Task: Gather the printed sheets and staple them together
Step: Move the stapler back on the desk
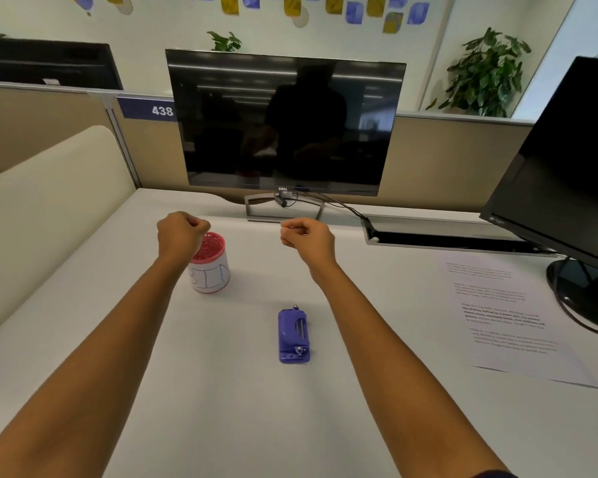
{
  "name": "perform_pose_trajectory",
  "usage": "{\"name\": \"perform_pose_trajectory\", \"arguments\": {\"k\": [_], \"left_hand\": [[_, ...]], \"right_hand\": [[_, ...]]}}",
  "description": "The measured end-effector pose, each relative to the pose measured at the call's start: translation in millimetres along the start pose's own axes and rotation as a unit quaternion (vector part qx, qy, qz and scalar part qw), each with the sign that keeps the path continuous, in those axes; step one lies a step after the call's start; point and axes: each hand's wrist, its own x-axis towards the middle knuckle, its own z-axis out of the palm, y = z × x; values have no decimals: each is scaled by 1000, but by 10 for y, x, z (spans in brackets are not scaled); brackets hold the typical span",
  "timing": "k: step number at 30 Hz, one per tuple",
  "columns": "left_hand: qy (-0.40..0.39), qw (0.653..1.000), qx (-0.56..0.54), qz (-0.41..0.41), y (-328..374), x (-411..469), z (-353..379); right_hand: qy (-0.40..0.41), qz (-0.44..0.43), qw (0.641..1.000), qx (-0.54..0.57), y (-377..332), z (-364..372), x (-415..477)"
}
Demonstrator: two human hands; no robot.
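A blue stapler (293,335) lies on the white desk (221,391), between my two forearms. Printed sheets (508,315) lie flat at the desk's right side, under the edge of a black monitor. My left hand (181,232) is curled into a loose fist above a red-and-white cup (209,269), holding nothing I can see. My right hand (308,238) hovers in a loose fist beyond the stapler, thumb against forefinger, with nothing visible in it. Both hands are well apart from the sheets and the stapler.
A dark Dell monitor (285,124) stands at the back centre on a metal stand. A second black monitor (567,174) and its round base (587,294) crowd the right. A cable slot (446,238) runs behind the sheets. A beige partition (49,201) borders the left.
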Motion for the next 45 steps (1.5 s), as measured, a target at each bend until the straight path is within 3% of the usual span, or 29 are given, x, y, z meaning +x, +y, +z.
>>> {"name": "perform_pose_trajectory", "arguments": {"k": [6, 12, 20, 28, 33, 40, 45], "left_hand": [[-61, 996, 59, -21, -176, 242, -40], [-97, 988, 116, -19, -252, 358, 36], [-82, 987, 135, -23, -323, 375, 103], [-32, 996, 68, 54, -277, 67, 260], [-18, 985, 23, 167, -160, -296, 567], [-95, 967, 50, 230, -90, -806, 1206], [-157, 951, 106, 244, -73, -986, 1569]], "right_hand": [[-49, -47, 990, -124, -198, 836, 187], [-90, -24, 960, -264, -88, 1300, 266], [-48, -44, 967, -247, -26, 1317, 256], [42, -49, 977, -205, 147, 643, 168], [97, -33, 969, -223, 433, -74, 61], [123, 36, 950, -285, 873, -898, -119], [71, 43, 942, -325, 1093, -1122, -201]]}}
